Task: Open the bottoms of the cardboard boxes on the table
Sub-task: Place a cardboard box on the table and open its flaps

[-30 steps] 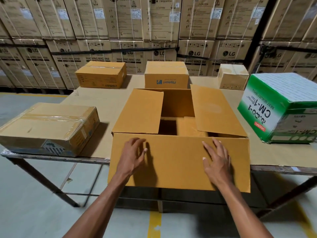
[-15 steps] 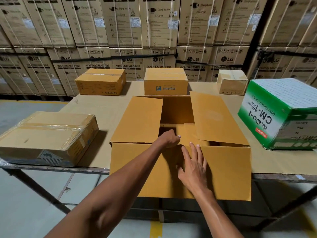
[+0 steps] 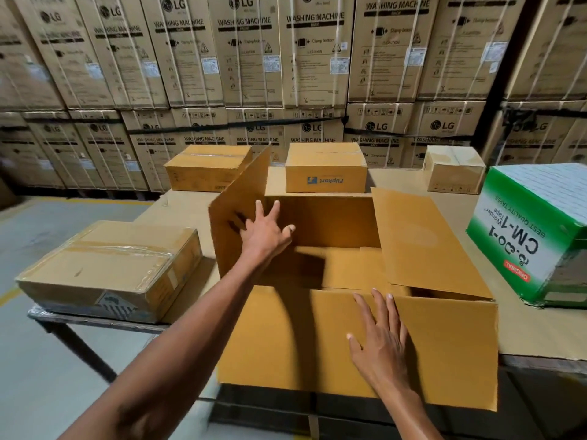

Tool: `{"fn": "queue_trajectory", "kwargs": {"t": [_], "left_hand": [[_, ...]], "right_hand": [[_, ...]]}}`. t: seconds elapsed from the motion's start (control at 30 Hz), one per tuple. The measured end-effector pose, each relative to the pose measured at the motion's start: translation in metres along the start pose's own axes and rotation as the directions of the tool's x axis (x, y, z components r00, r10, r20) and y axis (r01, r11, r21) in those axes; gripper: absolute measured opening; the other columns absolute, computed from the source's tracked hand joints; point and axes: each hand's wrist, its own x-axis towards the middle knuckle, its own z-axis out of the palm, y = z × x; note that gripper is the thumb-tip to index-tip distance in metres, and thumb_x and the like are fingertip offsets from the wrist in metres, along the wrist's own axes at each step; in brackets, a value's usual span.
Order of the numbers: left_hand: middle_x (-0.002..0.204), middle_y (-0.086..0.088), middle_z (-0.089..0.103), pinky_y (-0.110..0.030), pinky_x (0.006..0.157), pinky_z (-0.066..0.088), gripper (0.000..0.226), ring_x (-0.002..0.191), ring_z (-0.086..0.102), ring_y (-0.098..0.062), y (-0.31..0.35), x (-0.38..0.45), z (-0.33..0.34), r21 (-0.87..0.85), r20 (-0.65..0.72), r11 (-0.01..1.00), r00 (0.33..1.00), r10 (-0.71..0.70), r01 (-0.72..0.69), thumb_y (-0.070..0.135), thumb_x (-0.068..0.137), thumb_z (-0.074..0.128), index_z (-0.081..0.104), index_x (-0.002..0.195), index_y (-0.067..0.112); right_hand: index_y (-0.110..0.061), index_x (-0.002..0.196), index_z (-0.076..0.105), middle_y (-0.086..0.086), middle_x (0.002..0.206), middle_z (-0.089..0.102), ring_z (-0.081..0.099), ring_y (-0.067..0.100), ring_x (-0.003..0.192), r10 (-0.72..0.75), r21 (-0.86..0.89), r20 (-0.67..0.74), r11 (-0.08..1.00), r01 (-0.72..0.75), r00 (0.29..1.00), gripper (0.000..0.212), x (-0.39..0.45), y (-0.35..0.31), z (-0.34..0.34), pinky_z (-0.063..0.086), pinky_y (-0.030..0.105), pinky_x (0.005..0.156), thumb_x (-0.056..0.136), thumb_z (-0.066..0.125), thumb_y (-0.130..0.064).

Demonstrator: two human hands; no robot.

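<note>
The open box sits at the near edge of the table, its front flap hanging down past that edge toward the person. Its mouth faces up; its long axis runs left to right across the view. The left flap stands nearly upright, the right flap leans in over the opening, and the inner flaps lie folded flat inside.

The left hand presses the left flap outward with fingers spread and straight, gripping nothing. The right hand lies flat on the front flap, fingers straight and slightly apart.

The likely trouble: with nothing gripped, the left flap may spring back once the palm leaves it. Pushing it sideways could also slide the light box, and pressing the overhanging front flap could tip it toward the person.

Left of the open box rests a taped box; behind it, a flat carton and a Flipkart box; right of it, a green box.
</note>
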Motion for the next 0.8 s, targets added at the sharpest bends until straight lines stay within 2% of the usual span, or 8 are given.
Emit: {"fn": "queue_trajectory", "kwargs": {"t": [0.1,0.2,0.33,0.47,0.57,0.63,0.73,0.8], "left_hand": [[0.168,-0.009,-0.001,-0.071,0.113,0.000,0.078,0.148,0.000,-0.053,-0.041,0.005,0.002,0.103,0.043,0.989,0.993,-0.109,0.104,0.065,0.094,0.047,0.012,0.158,0.039],[0.168,-0.005,-0.003,-0.074,0.110,-0.006,0.081,0.147,-0.008,-0.054,-0.071,0.002,0.014,0.119,0.143,0.979,0.973,-0.182,0.166,0.069,0.090,0.049,0.011,0.157,0.043],[0.167,-0.002,-0.001,-0.071,0.114,0.013,0.084,0.148,0.002,-0.053,-0.097,-0.015,0.036,0.093,0.235,0.968,0.939,-0.251,0.235,0.065,0.090,0.055,0.010,0.157,0.042],[0.167,-0.004,0.009,-0.053,0.106,0.042,0.077,0.140,0.040,-0.041,-0.100,-0.026,0.045,0.070,0.206,0.973,0.951,-0.231,0.221,0.052,0.095,0.055,0.017,0.159,0.033],[0.164,-0.006,0.021,-0.049,0.102,0.046,0.074,0.135,0.048,-0.038,-0.101,-0.026,0.046,0.056,0.157,0.970,0.957,-0.243,0.237,0.046,0.096,0.057,0.021,0.158,0.027],[0.162,-0.008,0.025,-0.049,0.101,0.046,0.075,0.134,0.049,-0.038,-0.104,-0.024,0.048,0.030,0.142,0.968,0.958,-0.250,0.248,0.045,0.095,0.059,0.023,0.158,0.025],[0.162,-0.011,0.027,-0.049,0.104,0.044,0.072,0.136,0.046,-0.037,-0.106,-0.024,0.054,0.055,0.128,0.976,0.968,-0.214,0.209,0.044,0.096,0.059,0.027,0.156,0.021],[0.161,-0.013,0.028,-0.048,0.107,0.042,0.071,0.138,0.043,-0.036,-0.108,-0.021,0.057,0.008,0.130,0.980,0.972,-0.198,0.198,0.041,0.096,0.061,0.030,0.155,0.019]], "right_hand": [[-0.042,0.158,0.016,-0.005,0.168,0.000,-0.012,0.020,0.154,-0.008,0.002,0.009,1.000,0.008,1.000,0.094,0.000,0.002,0.001,0.016,0.054,0.120,0.084,0.075,-0.034],[-0.039,0.158,0.019,-0.003,0.168,0.003,-0.010,0.021,0.154,-0.002,0.002,-0.003,1.000,0.002,1.000,0.095,0.001,0.002,0.003,0.019,0.055,0.119,0.082,0.077,-0.034],[-0.038,0.157,0.022,-0.003,0.168,0.003,-0.009,0.022,0.155,-0.004,0.000,-0.019,1.000,0.004,1.000,0.096,0.003,0.004,0.008,0.017,0.057,0.118,0.080,0.079,-0.033],[-0.041,0.155,0.027,-0.003,0.167,0.011,-0.003,0.022,0.155,-0.012,0.014,-0.061,1.000,0.012,0.998,0.080,0.003,0.002,0.009,0.013,0.055,0.119,0.087,0.067,-0.050],[-0.035,0.147,0.044,0.002,0.158,0.035,0.019,0.024,0.150,-0.017,0.043,-0.134,0.999,0.023,0.991,0.060,0.012,-0.003,0.000,0.015,0.052,0.119,0.093,0.052,-0.060],[-0.029,0.140,0.054,0.004,0.150,0.047,0.030,0.024,0.144,0.019,0.040,-0.127,0.999,-0.014,0.992,0.056,0.027,-0.004,-0.011,0.014,0.050,0.118,0.096,0.043,-0.062],[-0.023,0.140,0.055,0.009,0.146,0.052,0.036,0.028,0.140,0.130,-0.051,0.031,0.990,-0.128,0.991,0.062,0.054,0.001,-0.031,0.009,0.051,0.121,0.097,0.037,-0.064],[-0.020,0.150,0.043,0.013,0.143,0.053,0.037,0.032,0.138,0.177,-0.092,0.121,0.982,-0.166,0.977,0.069,0.069,0.006,-0.045,0.010,0.053,0.120,0.097,0.035,-0.065]]}}
